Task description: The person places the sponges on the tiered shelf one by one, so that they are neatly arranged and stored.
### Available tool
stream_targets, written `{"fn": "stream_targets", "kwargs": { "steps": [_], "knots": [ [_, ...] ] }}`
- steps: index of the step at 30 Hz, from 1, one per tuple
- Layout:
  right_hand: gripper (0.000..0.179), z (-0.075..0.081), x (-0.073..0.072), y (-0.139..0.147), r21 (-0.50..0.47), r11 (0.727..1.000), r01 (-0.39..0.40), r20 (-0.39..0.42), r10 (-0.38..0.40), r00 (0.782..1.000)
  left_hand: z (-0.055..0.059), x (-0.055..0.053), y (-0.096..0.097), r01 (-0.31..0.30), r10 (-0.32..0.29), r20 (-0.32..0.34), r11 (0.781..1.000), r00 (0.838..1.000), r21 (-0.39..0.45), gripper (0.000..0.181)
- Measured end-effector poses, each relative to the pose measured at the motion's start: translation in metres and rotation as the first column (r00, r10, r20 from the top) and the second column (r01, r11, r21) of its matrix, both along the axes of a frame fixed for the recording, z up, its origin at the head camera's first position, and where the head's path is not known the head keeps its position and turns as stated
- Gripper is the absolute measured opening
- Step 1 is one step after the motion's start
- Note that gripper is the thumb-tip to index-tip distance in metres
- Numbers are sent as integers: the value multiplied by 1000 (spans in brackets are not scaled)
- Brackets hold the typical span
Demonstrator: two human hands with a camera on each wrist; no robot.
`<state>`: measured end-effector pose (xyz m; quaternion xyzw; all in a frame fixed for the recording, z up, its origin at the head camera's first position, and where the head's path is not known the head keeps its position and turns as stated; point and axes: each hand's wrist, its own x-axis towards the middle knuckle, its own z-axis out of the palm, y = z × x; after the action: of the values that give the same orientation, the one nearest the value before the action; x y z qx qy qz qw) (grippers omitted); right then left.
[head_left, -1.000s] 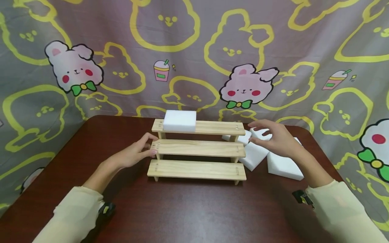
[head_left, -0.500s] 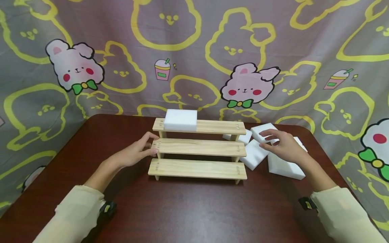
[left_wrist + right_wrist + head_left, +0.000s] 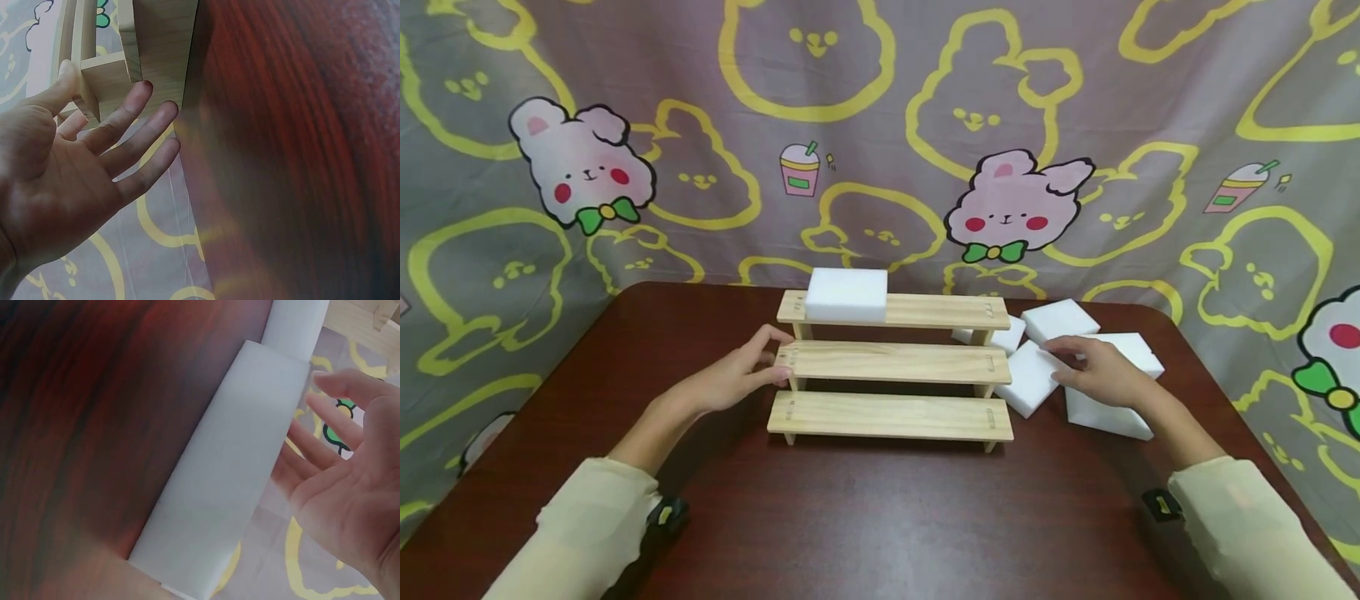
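White foam blocks (image 3: 1032, 379) lie near my spread right hand (image 3: 1105, 371); I'd squeeze one lightly, my left hand (image 3: 745, 371) pinching the three-tier wooden rack (image 3: 891, 362).

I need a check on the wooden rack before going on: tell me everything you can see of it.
The wooden rack stands upright on the dark reddish table, its three pale, grained planks stepping up away from the head camera. Supports hold each plank near its ends, where small joint marks show. The left hand holds the middle plank at its left end. One white block rests toward the left of the top plank.
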<state>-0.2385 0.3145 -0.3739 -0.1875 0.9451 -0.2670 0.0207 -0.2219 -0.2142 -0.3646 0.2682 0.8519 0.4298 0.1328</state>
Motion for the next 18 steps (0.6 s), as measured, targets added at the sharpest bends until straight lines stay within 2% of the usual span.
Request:
{"fn": "stream_targets", "kwargs": {
  "steps": [8,18],
  "knots": [
    [41,1,-4,2,26,996,-86,-17,87,996,0,-1,1,-4,4,-2,1000,1000,-10,44],
    [46,6,-8,2,76,991,-111,24,110,994,2,1,1,-4,4,3,1000,1000,-4,43]
  ]
}}
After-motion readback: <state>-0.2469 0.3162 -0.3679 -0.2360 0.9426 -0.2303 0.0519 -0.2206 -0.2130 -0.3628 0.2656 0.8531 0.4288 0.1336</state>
